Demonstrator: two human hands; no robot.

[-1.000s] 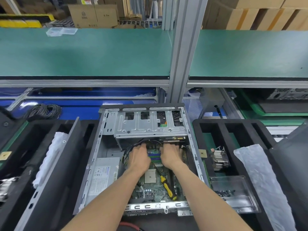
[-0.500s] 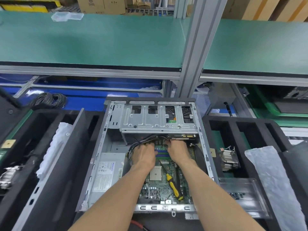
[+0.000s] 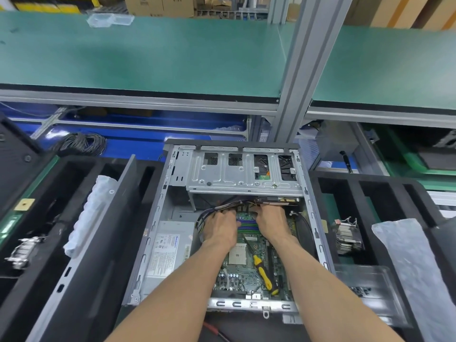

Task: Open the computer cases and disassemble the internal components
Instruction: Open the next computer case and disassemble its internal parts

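Note:
An open grey computer case (image 3: pixel 158 218) lies flat in front of me, its silver drive cage (image 3: pixel 222 178) at the far end. Both of my hands reach in over the green motherboard (image 3: pixel 241 275). My left hand (image 3: pixel 219 228) sits at the left of the purple and green memory slots (image 3: pixel 248 224), against a bundle of cables (image 3: pixel 227 206). My right hand (image 3: pixel 271 223) is at the slots' right side, its fingertips hidden under the cage. A yellow-handled screwdriver (image 3: pixel 262 270) lies loose on the board beside the CPU socket (image 3: pixel 237 254).
The power supply (image 3: pixel 167 250) fills the case's left side. A dark side panel (image 3: pixel 98 243) leans over the left black foam tray. A heatsink (image 3: pixel 348 238) and plastic bag (image 3: pixel 414 267) lie in the right tray. A green shelf (image 3: pixel 148 53) and metal post (image 3: pixel 303 70) stand behind.
Both hands stay at the far end of the memory slots, reaching slightly deeper under the cage. The view has shifted a little; the screwdriver has not moved.

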